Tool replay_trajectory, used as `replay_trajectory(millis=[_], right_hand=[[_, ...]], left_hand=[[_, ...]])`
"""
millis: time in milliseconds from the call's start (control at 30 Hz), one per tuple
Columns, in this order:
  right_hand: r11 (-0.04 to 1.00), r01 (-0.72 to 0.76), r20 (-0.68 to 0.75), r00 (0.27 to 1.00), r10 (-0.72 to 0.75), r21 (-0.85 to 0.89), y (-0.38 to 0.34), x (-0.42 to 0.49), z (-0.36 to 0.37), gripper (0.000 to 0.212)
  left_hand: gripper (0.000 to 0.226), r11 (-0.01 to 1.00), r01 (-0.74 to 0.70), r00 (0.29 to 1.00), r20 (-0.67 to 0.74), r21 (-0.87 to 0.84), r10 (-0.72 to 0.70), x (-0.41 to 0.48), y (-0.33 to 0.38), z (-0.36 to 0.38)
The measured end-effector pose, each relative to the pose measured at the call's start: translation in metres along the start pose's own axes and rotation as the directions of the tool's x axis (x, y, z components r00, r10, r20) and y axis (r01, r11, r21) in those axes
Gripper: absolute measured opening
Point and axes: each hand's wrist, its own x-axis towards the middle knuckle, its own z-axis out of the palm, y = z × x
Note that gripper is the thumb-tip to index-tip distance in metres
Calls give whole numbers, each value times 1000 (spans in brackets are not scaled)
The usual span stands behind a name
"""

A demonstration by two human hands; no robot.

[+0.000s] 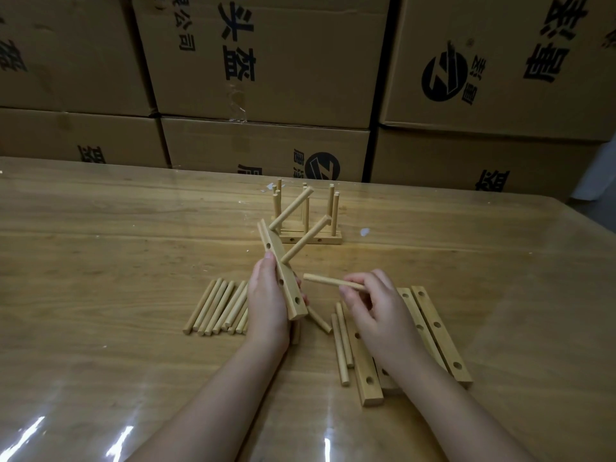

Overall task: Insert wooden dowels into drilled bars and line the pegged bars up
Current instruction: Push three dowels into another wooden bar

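Both forearms reaching forward, left hand (266,301) gripping a drilled bar (271,238), right hand (380,311) pinching a dowel (325,281)

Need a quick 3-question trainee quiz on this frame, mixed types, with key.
1. True or false: the left hand holds a pale drilled wooden bar with two round dowels already pegged in.
2. The right hand pinches: A) a loose round wooden dowel; B) a drilled bar; C) nothing.
3. Fill in: the row of loose spare dowels lies on the wooden table to the ___ of the left hand.
Key: 1 true; 2 A; 3 left.
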Motion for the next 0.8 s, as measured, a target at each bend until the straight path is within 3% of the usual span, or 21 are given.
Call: replay_trajectory(millis=[100, 267, 633, 800], right_hand=[[999, 41, 81, 996, -43, 33, -2, 0, -1, 9], [994, 47, 136, 989, -60, 95, -3, 1, -2, 21], [927, 295, -11, 952, -306, -232, -5, -3, -2, 19], [898, 336, 23, 939, -344, -284, -4, -4, 0, 19]], left_hand=[[36, 999, -38, 999, -19, 16, 38, 1, -1, 0], [33, 996, -82, 993, -81, 33, 84, 3, 0, -2], [28, 975, -143, 987, -52, 171, 154, 0, 0, 0], [26, 958, -196, 979, -11, 208, 202, -2, -2, 0]])
